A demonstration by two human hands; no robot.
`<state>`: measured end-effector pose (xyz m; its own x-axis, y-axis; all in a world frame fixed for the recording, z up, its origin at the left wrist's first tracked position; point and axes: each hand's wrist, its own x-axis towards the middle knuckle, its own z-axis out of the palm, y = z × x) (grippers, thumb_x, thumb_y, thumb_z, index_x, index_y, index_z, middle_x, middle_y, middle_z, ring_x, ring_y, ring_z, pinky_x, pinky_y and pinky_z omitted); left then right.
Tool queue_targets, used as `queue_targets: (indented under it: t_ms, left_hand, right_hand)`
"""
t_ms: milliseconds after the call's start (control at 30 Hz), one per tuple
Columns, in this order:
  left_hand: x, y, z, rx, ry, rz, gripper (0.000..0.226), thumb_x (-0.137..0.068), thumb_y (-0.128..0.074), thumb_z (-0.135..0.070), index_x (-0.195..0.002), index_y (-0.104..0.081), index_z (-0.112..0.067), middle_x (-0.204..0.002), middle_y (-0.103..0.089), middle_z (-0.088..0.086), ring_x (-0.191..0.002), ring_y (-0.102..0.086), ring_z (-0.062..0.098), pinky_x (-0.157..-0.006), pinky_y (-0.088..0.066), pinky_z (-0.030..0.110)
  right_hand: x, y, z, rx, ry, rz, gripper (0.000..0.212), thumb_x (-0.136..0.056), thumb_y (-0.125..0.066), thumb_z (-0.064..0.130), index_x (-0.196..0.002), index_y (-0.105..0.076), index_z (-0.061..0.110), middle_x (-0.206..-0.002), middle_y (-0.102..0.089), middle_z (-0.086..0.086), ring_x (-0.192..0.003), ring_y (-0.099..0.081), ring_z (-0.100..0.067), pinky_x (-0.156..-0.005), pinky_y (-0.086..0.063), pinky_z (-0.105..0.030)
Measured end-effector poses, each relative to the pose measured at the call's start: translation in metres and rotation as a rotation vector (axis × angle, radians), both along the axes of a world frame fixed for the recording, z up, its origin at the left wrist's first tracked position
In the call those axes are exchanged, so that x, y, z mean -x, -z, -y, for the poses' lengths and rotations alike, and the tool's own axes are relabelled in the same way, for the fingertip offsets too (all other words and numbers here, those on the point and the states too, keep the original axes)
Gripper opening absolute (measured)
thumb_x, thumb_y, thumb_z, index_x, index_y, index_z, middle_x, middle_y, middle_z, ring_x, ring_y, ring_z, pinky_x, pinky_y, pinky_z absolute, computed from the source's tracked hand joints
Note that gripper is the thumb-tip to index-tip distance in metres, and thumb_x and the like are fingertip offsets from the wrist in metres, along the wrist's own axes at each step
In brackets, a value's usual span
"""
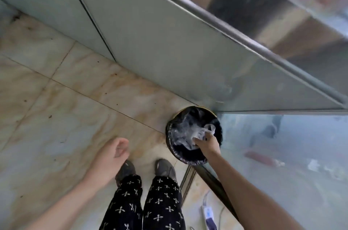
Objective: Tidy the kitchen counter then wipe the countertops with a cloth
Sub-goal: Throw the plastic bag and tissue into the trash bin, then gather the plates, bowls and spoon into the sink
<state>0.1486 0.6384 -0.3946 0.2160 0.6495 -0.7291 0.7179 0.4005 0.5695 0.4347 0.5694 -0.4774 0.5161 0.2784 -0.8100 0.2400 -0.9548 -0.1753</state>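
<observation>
- Right hand [207, 144], grip pinched on crumpled clear plastic [199, 132], hovers over the black-lined waste bin [170, 131] beside the cabinet [150, 41], apparently binning worktop rubbish.
- Left hand [113, 152] hangs aside, grip loose and empty.

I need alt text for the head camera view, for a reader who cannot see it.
A person's right hand holds crumpled clear plastic over a round black-lined trash bin on the tiled floor beside a grey cabinet. The left hand hangs open.
</observation>
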Motion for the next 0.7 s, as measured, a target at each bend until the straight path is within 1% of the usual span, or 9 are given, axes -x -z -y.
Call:
queue_targets:
  t_ms: [67, 167, 233, 267, 300, 367, 467, 533, 700]
  left_hand:
    - [-0.005, -0.015, -0.009, 0.021, 0.049, -0.004, 0.02, -0.085, -0.058, 0.0, -0.099, -0.056, -0.014, -0.101, -0.06, 0.001, -0.095, -0.057, 0.018, -0.086, -0.039, 0.024]
    - [-0.012, -0.066, -0.025, 0.022, 0.117, 0.034, 0.018, -0.087, -0.058, -0.008, -0.098, -0.053, -0.021, -0.103, -0.059, -0.003, -0.101, -0.057, 0.015, -0.091, -0.041, 0.026]
    - [-0.019, -0.113, -0.036, -0.003, 0.174, 0.05, 0.017, -0.09, -0.056, -0.014, -0.104, -0.051, -0.022, -0.105, -0.058, -0.005, -0.103, -0.055, 0.012, -0.091, -0.04, 0.024]
    - [-0.023, -0.138, -0.041, -0.024, 0.208, 0.063, 0.018, -0.091, -0.054, -0.017, -0.108, -0.051, -0.021, -0.106, -0.058, -0.006, -0.102, -0.055, 0.01, -0.089, -0.04, 0.022]
    - [-0.028, -0.163, -0.046, -0.052, 0.246, 0.071, 0.02, -0.091, -0.053, -0.019, -0.112, -0.051, -0.02, -0.107, -0.058, -0.007, -0.101, -0.054, 0.009, -0.087, -0.039, 0.02]
    - [-0.031, -0.209, -0.056, -0.147, 0.335, 0.072, 0.025, -0.092, -0.051, -0.022, -0.118, -0.05, -0.021, -0.11, -0.058, -0.008, -0.1, -0.054, 0.007, -0.088, -0.042, 0.022]
    - [-0.027, -0.269, -0.073, -0.384, 0.589, 0.029, 0.029, -0.093, -0.047, -0.027, -0.122, -0.047, -0.025, -0.114, -0.056, -0.013, -0.1, -0.056, 0.005, -0.089, -0.045, 0.025]
    - [-0.022, -0.302, -0.084, -0.504, 0.696, 0.022, 0.027, -0.093, -0.046, -0.027, -0.12, -0.049, -0.026, -0.112, -0.056, -0.015, -0.098, -0.057, 0.004, -0.086, -0.045, 0.023]
    - [-0.026, -0.357, -0.133, -0.596, 0.589, 0.075, 0.02, -0.088, -0.056, -0.023, -0.107, -0.057, -0.028, -0.097, -0.06, -0.019, -0.091, -0.059, 0.001, -0.082, -0.047, 0.024]
  right_hand:
    - [0.003, -0.023, -0.003, -0.032, -0.014, -0.012, 0.055, -0.084, -0.065, 0.029, -0.132, -0.047, 0.008, -0.127, -0.056, -0.011, -0.113, -0.054, -0.028, -0.083, -0.042, -0.028]
    - [0.012, -0.088, -0.017, -0.082, -0.072, -0.021, 0.041, -0.087, -0.061, 0.023, -0.123, -0.053, 0.005, -0.121, -0.058, -0.012, -0.111, -0.055, -0.029, -0.081, -0.042, -0.03]
    - [0.025, -0.145, -0.027, -0.128, -0.121, -0.033, 0.023, -0.088, -0.057, 0.018, -0.107, -0.061, 0.006, -0.105, -0.063, -0.01, -0.101, -0.059, -0.03, -0.073, -0.044, -0.032]
    - [0.032, -0.174, -0.032, -0.167, -0.126, -0.047, 0.02, -0.088, -0.057, 0.018, -0.103, -0.062, 0.005, -0.098, -0.063, -0.009, -0.099, -0.06, -0.031, -0.073, -0.046, -0.034]
    - [0.04, -0.204, -0.036, -0.21, -0.125, -0.061, 0.024, -0.088, -0.058, 0.019, -0.106, -0.061, 0.002, -0.098, -0.062, -0.01, -0.1, -0.059, -0.031, -0.079, -0.046, -0.036]
    - [0.055, -0.259, -0.042, -0.278, -0.171, -0.044, 0.035, -0.088, -0.059, 0.022, -0.117, -0.057, 0.003, -0.111, -0.063, -0.012, -0.107, -0.058, -0.028, -0.09, -0.045, -0.037]
    - [0.067, -0.328, -0.045, -0.32, -0.477, 0.06, 0.035, -0.09, -0.053, 0.027, -0.122, -0.053, 0.014, -0.12, -0.062, -0.004, -0.11, -0.057, -0.021, -0.089, -0.046, -0.033]
    - [0.066, -0.37, -0.042, -0.368, -0.565, 0.159, 0.033, -0.091, -0.049, 0.03, -0.123, -0.052, 0.021, -0.121, -0.061, 0.003, -0.11, -0.056, -0.017, -0.086, -0.046, -0.032]
    - [0.027, -0.445, -0.052, -0.596, -0.249, 0.197, 0.021, -0.089, -0.057, 0.024, -0.109, -0.06, 0.02, -0.098, -0.066, 0.007, -0.092, -0.06, -0.011, -0.082, -0.045, -0.024]
